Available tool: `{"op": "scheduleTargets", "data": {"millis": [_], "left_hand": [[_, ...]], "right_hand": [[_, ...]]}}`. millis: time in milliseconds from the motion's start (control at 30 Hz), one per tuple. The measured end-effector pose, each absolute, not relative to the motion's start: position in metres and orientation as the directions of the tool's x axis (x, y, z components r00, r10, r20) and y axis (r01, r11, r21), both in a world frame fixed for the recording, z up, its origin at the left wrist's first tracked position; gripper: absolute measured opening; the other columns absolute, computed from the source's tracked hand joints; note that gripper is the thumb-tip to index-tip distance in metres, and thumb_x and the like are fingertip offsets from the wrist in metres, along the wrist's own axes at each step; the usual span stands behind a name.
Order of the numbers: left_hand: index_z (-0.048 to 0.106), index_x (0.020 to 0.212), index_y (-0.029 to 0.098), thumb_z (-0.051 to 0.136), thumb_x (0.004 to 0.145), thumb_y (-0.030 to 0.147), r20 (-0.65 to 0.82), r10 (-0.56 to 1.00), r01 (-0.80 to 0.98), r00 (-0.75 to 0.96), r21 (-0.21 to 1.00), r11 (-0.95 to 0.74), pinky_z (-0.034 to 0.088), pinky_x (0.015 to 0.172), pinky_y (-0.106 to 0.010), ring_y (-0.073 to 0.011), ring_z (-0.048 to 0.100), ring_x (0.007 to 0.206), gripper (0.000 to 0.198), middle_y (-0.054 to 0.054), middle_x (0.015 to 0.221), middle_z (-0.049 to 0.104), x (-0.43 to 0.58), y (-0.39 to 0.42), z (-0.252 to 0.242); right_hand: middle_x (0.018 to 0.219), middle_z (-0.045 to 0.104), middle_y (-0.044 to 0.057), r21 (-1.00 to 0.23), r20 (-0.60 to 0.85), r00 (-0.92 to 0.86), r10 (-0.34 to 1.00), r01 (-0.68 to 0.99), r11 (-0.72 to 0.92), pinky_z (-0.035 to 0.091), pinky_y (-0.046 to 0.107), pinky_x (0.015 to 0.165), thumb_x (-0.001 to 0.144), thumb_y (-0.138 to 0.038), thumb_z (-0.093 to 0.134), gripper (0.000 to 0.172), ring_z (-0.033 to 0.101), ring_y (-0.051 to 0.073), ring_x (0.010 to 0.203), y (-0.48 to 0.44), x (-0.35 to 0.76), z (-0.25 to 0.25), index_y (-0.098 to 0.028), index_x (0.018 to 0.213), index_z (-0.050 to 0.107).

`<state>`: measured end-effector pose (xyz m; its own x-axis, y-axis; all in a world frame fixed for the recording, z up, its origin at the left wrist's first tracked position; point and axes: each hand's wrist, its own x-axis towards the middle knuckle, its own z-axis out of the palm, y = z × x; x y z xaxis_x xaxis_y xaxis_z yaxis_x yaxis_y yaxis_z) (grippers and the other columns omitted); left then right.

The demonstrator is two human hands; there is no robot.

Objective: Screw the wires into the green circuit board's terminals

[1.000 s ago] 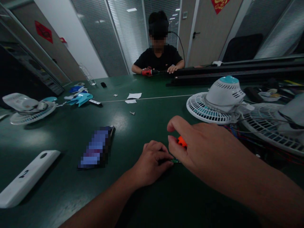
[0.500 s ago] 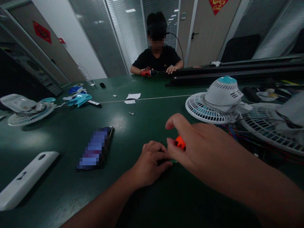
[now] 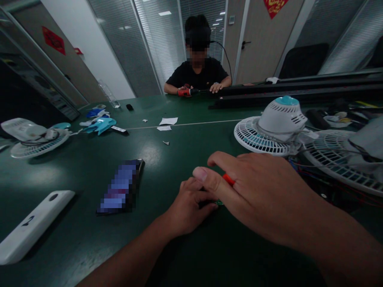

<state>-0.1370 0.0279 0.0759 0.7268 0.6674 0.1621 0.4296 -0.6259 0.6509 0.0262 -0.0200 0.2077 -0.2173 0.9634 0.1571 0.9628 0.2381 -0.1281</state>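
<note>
A small green piece sits at the fingertips of the left hand, its thumb and forefinger pinched on its near end; the far end is hidden under the right hand. That right hand arches over an orange-red object, mostly covered, with the thumb stretched towards the left hand's knuckles; whether its fingers are closed on the object, I cannot tell. Both hands are low over the green bench. To their left lie a phone and a white casing marked 2; to the right, 2 white fans. Across the bench, a person in black has a red drill, before glass partitions and a door.
</note>
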Motion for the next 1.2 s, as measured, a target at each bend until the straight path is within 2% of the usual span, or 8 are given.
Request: {"op": "scheduleTargets", "data": {"millis": [67, 167, 333, 600, 833, 1200], "left_hand": [[0.073, 0.100, 0.026, 0.064, 0.088, 0.026, 0.172, 0.675, 0.446, 0.717, 0.632, -0.634, 0.047, 0.091, -0.047, -0.0278, 0.056, 0.107, 0.016, -0.005, 0.107, 0.067, -0.1370, 0.0280, 0.0751], [0.074, 0.097, 0.026, 0.066, 0.086, 0.027, 0.180, 0.673, 0.447, 0.718, 0.621, -0.643, 0.047, 0.090, -0.047, -0.0266, 0.058, 0.102, 0.013, -0.004, 0.099, 0.067, -0.1372, 0.0283, 0.0758], [0.073, 0.096, 0.026, 0.065, 0.087, 0.028, 0.191, 0.664, 0.450, 0.723, 0.599, -0.662, 0.046, 0.090, -0.047, -0.0263, 0.057, 0.100, 0.012, -0.005, 0.097, 0.066, -0.1368, 0.0283, 0.0807], [0.073, 0.091, 0.023, 0.067, 0.086, 0.025, 0.178, 0.662, 0.454, 0.728, 0.599, -0.660, 0.045, 0.090, -0.046, -0.0246, 0.056, 0.098, 0.008, -0.005, 0.099, 0.064, -0.1356, 0.0280, 0.0831], [0.072, 0.095, 0.025, 0.068, 0.086, 0.023, 0.202, 0.654, 0.438, 0.729, 0.596, -0.672, 0.043, 0.091, -0.045, -0.0244, 0.055, 0.102, 0.010, -0.004, 0.105, 0.064, -0.1366, 0.0275, 0.0808], [0.072, 0.093, 0.024, 0.068, 0.084, 0.021, 0.223, 0.652, 0.426, 0.725, 0.598, -0.679, 0.045, 0.090, -0.045, -0.0248, 0.056, 0.101, 0.010, -0.004, 0.103, 0.064, -0.1369, 0.0288, 0.0749]], "right_hand": [[0.062, 0.060, 0.002, -0.088, 0.156, -0.222, 0.963, 0.967, 0.237, 0.023, 0.030, 0.051, 0.095, -0.052, 0.023, 0.046, 0.055, 0.020, 0.055, -0.0189, 0.0261, 0.2072, -0.027, 0.086, 0.059], [0.061, 0.061, 0.001, -0.036, 0.183, -0.216, 0.959, 0.973, 0.226, 0.022, 0.030, 0.049, 0.093, -0.042, 0.034, 0.031, 0.056, 0.020, 0.053, -0.0168, 0.0254, 0.2055, -0.026, 0.099, 0.060], [0.065, 0.065, 0.002, -0.063, 0.201, -0.198, 0.959, 0.975, 0.215, 0.026, 0.029, 0.050, 0.090, -0.034, 0.040, 0.028, 0.061, 0.021, 0.057, -0.0148, 0.0259, 0.2021, -0.022, 0.110, 0.056], [0.071, 0.065, 0.003, -0.098, 0.161, -0.223, 0.961, 0.966, 0.241, 0.031, 0.031, 0.052, 0.089, -0.032, 0.044, 0.023, 0.064, 0.023, 0.064, -0.0159, 0.0276, 0.2017, -0.020, 0.105, 0.054], [0.074, 0.065, 0.004, -0.131, 0.160, -0.244, 0.956, 0.955, 0.265, 0.035, 0.031, 0.056, 0.088, -0.029, 0.045, 0.021, 0.064, 0.023, 0.068, -0.0172, 0.0278, 0.2012, -0.020, 0.105, 0.052], [0.067, 0.061, 0.001, -0.154, 0.139, -0.235, 0.962, 0.954, 0.256, 0.025, 0.030, 0.051, 0.086, -0.032, 0.044, 0.012, 0.056, 0.020, 0.059, -0.0167, 0.0271, 0.2055, -0.025, 0.085, 0.053]]}}
